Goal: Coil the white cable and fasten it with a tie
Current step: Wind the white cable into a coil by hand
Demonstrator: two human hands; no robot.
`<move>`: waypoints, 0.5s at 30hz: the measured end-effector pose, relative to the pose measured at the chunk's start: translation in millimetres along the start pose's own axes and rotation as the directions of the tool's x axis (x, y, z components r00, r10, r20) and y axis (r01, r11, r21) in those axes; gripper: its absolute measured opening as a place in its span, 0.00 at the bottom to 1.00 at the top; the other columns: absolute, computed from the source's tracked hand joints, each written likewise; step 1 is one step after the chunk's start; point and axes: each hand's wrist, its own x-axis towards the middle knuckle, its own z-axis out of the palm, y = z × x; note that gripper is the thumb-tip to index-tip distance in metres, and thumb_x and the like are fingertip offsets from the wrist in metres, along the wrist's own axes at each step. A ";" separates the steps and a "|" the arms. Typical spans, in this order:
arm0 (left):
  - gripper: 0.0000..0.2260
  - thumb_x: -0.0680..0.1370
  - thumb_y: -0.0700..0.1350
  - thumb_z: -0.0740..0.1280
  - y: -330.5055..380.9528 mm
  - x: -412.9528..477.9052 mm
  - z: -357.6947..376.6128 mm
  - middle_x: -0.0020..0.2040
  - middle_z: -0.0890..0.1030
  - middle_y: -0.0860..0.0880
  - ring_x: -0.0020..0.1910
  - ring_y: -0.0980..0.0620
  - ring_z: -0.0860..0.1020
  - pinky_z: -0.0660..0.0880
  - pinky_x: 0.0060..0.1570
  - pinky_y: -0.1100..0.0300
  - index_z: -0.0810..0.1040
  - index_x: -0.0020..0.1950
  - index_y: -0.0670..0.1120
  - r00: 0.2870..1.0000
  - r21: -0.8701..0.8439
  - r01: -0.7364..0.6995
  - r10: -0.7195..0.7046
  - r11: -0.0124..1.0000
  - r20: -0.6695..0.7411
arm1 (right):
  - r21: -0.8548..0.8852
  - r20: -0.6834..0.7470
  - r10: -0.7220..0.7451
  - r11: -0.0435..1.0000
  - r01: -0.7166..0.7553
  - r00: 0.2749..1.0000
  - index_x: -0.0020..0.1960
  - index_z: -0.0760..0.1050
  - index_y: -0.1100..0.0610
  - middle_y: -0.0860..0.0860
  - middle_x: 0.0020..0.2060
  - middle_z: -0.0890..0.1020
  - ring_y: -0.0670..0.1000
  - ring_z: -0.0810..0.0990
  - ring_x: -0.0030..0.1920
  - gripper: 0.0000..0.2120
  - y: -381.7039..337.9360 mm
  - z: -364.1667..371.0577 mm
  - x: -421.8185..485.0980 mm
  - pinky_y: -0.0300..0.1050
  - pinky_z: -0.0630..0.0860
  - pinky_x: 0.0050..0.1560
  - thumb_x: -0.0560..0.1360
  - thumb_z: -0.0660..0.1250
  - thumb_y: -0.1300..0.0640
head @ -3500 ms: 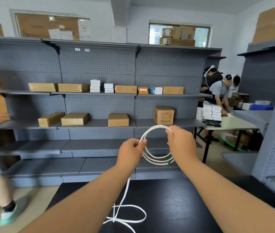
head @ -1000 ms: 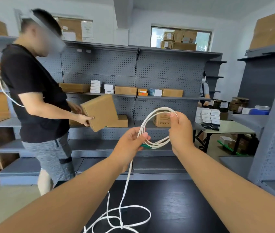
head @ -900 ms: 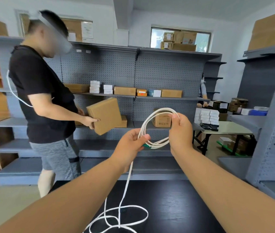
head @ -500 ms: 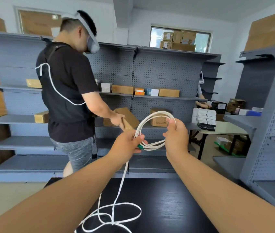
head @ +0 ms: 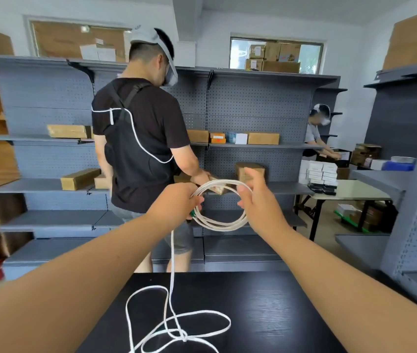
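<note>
I hold a round coil of white cable (head: 217,224) in the air above a black table (head: 273,309). My left hand (head: 180,200) grips the coil's left side, where a green bit shows under my fingers. My right hand (head: 257,197) is at the coil's right side, thumb and fingers spread, and the top strands run to its fingertips. From my left hand the loose cable (head: 171,253) hangs straight down and lies in tangled loops (head: 177,327) on the table. No tie is plainly visible.
A person in a black shirt (head: 141,146) stands just behind the table, facing grey shelving (head: 253,118) that holds cardboard boxes. Another person (head: 315,133) works at the far right near a table with stacked white boxes (head: 317,171). More grey shelves (head: 411,174) stand on the right.
The person in black has stepped right and now stands directly behind my hands. My right hand has loosened from gripping the coil's top to spread fingers at its right side. My left keeps its grip.
</note>
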 end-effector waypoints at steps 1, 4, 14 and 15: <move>0.06 0.80 0.42 0.61 -2.1 1.1 -1.6 0.38 0.80 0.49 0.36 0.54 0.79 0.77 0.34 0.70 0.76 0.46 0.43 1.000 0.018 0.008 -0.008 1.000 0.003 | -0.080 0.041 -0.035 0.996 0.038 0.999 0.73 0.57 0.53 0.55 0.63 0.73 0.54 0.77 0.56 0.22 -1.7 1.7 1.9 0.47 0.73 0.57 0.80 0.56 0.54; 0.07 0.80 0.42 0.61 -8.2 4.7 -5.2 0.35 0.77 0.52 0.32 0.60 0.75 0.70 0.25 0.77 0.77 0.49 0.41 1.000 0.047 0.023 -0.024 0.999 0.006 | -0.245 0.163 -0.046 0.966 0.085 0.986 0.75 0.53 0.53 0.54 0.70 0.64 0.54 0.69 0.67 0.26 -7.8 9.3 5.8 0.48 0.67 0.63 0.80 0.57 0.53; 0.11 0.80 0.43 0.61 -22.7 13.4 -9.1 0.32 0.76 0.55 0.34 0.56 0.77 0.78 0.37 0.67 0.71 0.37 0.50 0.990 0.096 -0.057 0.043 0.994 0.133 | -0.575 0.172 0.000 0.812 0.100 0.985 0.56 0.71 0.62 0.52 0.44 0.65 0.52 0.68 0.39 0.09 -5.9 24.2 19.7 0.44 0.62 0.38 0.81 0.53 0.61; 0.10 0.80 0.43 0.61 -24.8 14.7 -7.5 0.33 0.77 0.55 0.36 0.54 0.79 0.80 0.42 0.61 0.72 0.38 0.50 0.989 0.059 -0.055 0.047 0.997 0.138 | -0.564 0.158 0.000 0.821 0.090 0.987 0.56 0.71 0.62 0.51 0.43 0.65 0.52 0.68 0.40 0.10 -5.8 24.6 20.1 0.45 0.62 0.39 0.81 0.53 0.60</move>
